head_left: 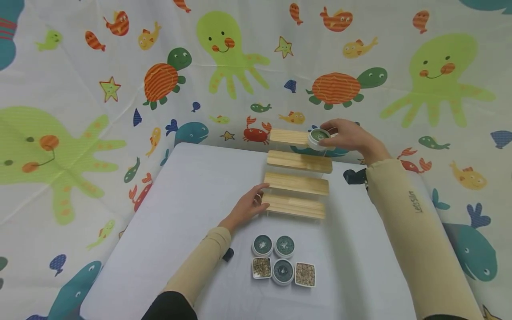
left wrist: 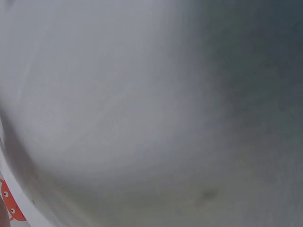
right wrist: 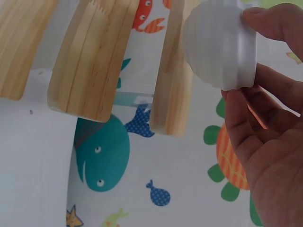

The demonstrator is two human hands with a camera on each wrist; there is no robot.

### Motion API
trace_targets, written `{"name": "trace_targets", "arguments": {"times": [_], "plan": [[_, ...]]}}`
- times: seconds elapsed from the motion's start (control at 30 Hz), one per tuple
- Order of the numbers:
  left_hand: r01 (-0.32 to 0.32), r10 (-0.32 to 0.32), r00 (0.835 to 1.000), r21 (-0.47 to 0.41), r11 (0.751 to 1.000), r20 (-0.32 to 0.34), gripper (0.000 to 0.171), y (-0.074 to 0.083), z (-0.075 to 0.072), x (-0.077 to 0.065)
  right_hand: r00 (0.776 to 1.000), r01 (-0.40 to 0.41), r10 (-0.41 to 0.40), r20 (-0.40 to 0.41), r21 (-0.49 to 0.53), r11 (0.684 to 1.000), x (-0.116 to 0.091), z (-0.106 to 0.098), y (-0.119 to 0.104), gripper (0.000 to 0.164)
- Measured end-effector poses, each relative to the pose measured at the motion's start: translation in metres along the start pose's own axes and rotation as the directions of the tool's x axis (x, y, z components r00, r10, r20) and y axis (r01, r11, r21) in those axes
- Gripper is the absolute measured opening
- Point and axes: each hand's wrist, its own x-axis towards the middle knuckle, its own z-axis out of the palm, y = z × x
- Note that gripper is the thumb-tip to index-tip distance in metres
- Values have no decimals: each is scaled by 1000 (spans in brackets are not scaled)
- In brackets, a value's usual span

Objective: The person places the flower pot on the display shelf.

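Note:
A tiered wooden display stand point(head_left: 298, 183) of several pale boards rises at the middle of the table. My right hand point(head_left: 347, 137) pinches a small white round pot point(head_left: 319, 138) with a green top, thumb on one side and fingers on the other. In the right wrist view, the pot point(right wrist: 220, 45) shows a ribbed white side and overlaps the end of the top board point(right wrist: 173, 85). My left hand point(head_left: 247, 205) grips the left ends of the two lowest boards. The left wrist view shows only a blurred pale surface.
In front of the stand, on the white table point(head_left: 200, 186), are round pots with dark green tops point(head_left: 262, 245), a square white pot of brownish grains point(head_left: 262, 268) and another square pot point(head_left: 305, 274). A sea-animal curtain point(head_left: 272, 58) hangs close behind the stand.

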Motion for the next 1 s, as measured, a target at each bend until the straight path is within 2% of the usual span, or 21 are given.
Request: {"name": "trace_targets", "arguments": {"times": [0.47, 0.73, 1.0], "plan": [[7, -7, 1000, -4, 1000, 2, 64, -2, 0, 3, 1000, 22, -21, -12, 31, 999, 15, 7, -7, 57], [9, -9, 1000, -17, 1000, 2, 64, -4, 2, 2, 1000, 18, -18, -18, 11, 1000, 24, 10, -18, 62], [-4, 4, 1000, -28, 1000, 2, 64, -6, 6, 3, 999, 41, -40, -29, 20, 999, 34, 15, -24, 59]]}}
